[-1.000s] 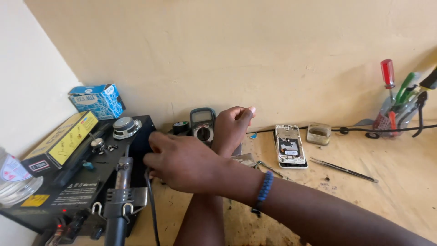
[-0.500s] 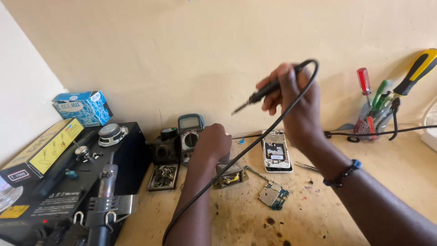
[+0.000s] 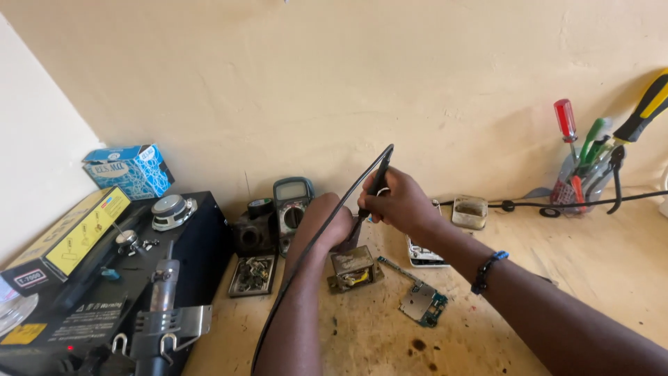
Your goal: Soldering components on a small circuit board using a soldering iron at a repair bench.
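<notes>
1. Lowered since half a second ago, the right hand (image 3: 400, 202) is now sitting close to the left hand (image 3: 327, 223) above the bench, no longer raised high toward the wall.
2. Its fingers are clamping a slim black soldering iron (image 3: 376, 182), which is tilting with its tip pointing down toward 7 o'clock and its black cord (image 3: 306, 257) looping up at 12 o'clock and trailing down across the left forearm.
3. The left hand is resting curled on the bench just beside the iron's tip; whether it is pinching anything, I cannot tell.
4. Just below both hands, at 6 o'clock, a small brownish metal block (image 3: 353, 268) is lying on the wooden bench (image 3: 591, 257).
5. At 9 o'clock a shallow tray (image 3: 252, 275) is holding small loose parts.
6. At 3 o'clock a clear cup (image 3: 576, 182) is holding screwdrivers with red and green handles, and a small clear tub (image 3: 470, 212) is sitting nearer the hands.
7. Far out at 9 o'clock, a blue box (image 3: 130, 169) is leaning at the wall, and a long yellow-and-black box (image 3: 66, 240) is lying beside the black station (image 3: 188, 278), which is carrying a small yellow sticker at its lower left corner.
</notes>
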